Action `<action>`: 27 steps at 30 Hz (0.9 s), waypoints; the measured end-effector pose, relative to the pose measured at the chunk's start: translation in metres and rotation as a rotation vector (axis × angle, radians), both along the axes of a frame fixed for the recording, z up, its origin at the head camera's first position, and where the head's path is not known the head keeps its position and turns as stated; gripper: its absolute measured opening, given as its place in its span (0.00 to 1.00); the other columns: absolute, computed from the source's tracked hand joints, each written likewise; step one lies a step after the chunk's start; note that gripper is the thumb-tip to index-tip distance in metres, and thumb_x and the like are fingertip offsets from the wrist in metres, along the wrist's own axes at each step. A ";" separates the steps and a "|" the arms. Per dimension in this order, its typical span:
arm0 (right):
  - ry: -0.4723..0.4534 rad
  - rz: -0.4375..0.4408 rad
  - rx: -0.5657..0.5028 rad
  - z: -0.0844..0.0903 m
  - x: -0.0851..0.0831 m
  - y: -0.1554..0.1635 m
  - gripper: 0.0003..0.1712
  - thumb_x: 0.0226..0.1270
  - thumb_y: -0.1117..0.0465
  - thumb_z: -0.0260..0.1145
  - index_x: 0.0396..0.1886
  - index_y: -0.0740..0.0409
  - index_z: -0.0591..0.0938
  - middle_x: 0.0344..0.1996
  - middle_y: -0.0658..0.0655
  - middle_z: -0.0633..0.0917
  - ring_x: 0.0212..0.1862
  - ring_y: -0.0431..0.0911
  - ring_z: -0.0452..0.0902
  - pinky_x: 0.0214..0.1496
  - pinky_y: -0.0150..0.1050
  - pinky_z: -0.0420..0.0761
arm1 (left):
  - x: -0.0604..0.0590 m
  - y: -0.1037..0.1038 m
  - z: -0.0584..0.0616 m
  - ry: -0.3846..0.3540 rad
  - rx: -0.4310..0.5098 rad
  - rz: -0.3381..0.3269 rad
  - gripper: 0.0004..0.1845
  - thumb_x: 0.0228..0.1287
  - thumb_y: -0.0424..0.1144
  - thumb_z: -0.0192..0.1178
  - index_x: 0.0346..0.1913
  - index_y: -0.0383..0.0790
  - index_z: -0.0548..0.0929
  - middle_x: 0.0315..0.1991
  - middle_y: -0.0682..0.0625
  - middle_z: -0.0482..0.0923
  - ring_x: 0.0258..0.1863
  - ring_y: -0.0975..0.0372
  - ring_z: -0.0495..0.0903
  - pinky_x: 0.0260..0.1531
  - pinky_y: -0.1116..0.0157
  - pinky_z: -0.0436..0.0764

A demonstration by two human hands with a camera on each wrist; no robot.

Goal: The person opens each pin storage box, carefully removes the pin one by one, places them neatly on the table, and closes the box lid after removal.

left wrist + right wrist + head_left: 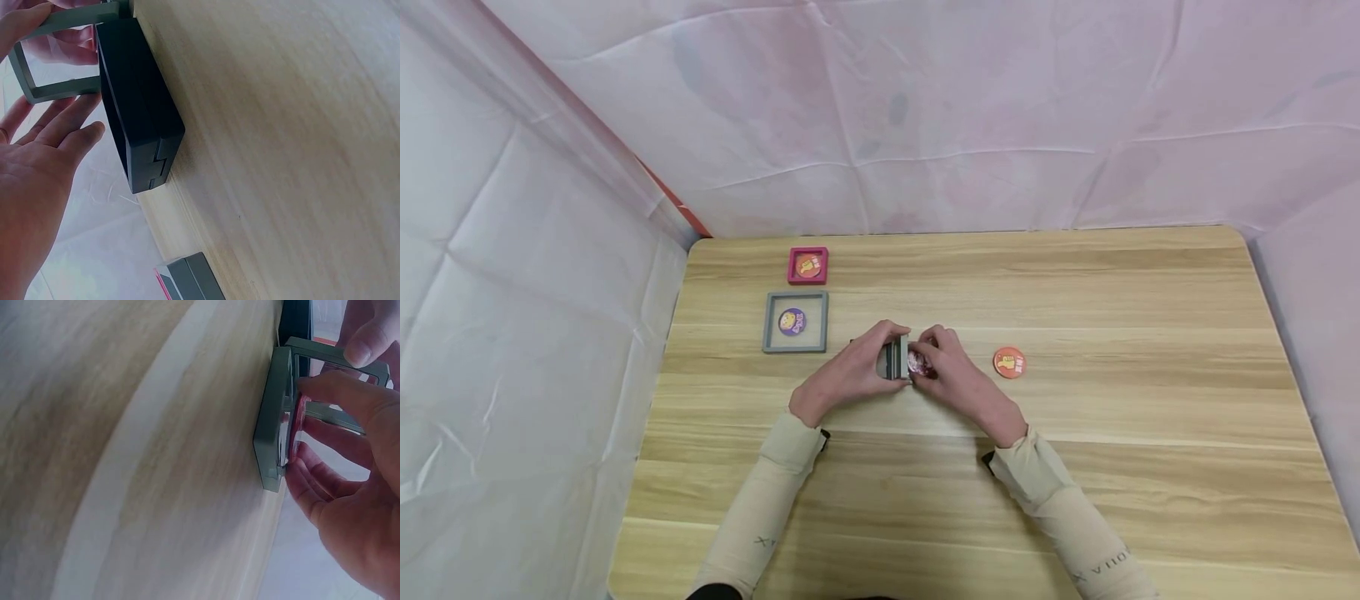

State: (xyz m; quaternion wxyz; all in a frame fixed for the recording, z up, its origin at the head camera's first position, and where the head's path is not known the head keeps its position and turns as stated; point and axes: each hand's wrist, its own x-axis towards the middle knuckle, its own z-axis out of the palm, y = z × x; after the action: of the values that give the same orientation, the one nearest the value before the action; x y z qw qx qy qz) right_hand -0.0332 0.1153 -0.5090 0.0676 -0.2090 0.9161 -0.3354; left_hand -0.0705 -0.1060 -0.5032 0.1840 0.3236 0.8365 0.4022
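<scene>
a round pink badge (294,428) is pinched between the thumb and curled fingers of the right hand (958,379) and is pressed against the open half of a grey frame case (275,419), while the raised grey lid of that case (53,59) is held up by the left hand (850,375), thumb on its top edge and fingers spread fairly straight behind it. the case is found near the middle of the wooden table (1075,292), with a black frame case (140,122) lying flat just behind it. to the left of the grey frame case, a second grey case with a purple badge (795,322) is seen, and beyond that a red case with an orange badge (808,266). to its right, a loose orange badge (1009,362) is left on the wood, near the right hand. the step in hand is judged to be the seating of the pink badge inside the case. for the next move, the badge would need to be centred and let go, then the lid lowered squarely.
</scene>
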 end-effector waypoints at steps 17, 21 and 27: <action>0.050 -0.081 -0.022 0.004 0.001 0.026 0.26 0.57 0.67 0.77 0.57 0.70 0.86 0.53 0.66 0.78 0.53 0.57 0.71 0.53 0.48 0.81 | 0.000 0.001 0.003 -0.033 -0.005 0.009 0.41 0.61 0.40 0.78 0.73 0.37 0.68 0.66 0.45 0.77 0.58 0.52 0.81 0.57 0.55 0.87; 0.051 -0.086 -0.005 0.004 0.001 0.032 0.25 0.57 0.67 0.77 0.56 0.70 0.86 0.52 0.66 0.78 0.52 0.57 0.71 0.52 0.47 0.79 | -0.001 0.000 0.003 -0.042 -0.005 0.011 0.41 0.61 0.40 0.78 0.73 0.38 0.68 0.65 0.46 0.77 0.58 0.53 0.80 0.58 0.55 0.86; 0.057 -0.093 0.024 0.003 0.003 0.042 0.22 0.58 0.68 0.76 0.53 0.70 0.87 0.50 0.67 0.79 0.51 0.60 0.72 0.52 0.50 0.80 | -0.001 0.001 0.001 -0.041 -0.005 0.012 0.42 0.59 0.39 0.79 0.73 0.38 0.68 0.67 0.45 0.76 0.61 0.55 0.79 0.63 0.55 0.85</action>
State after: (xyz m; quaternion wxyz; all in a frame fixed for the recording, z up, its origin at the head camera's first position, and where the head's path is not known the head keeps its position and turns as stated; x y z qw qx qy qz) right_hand -0.0303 0.1571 -0.5063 0.0285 -0.1749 0.9303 -0.3213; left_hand -0.0713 -0.1054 -0.5017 0.1997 0.3097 0.8355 0.4076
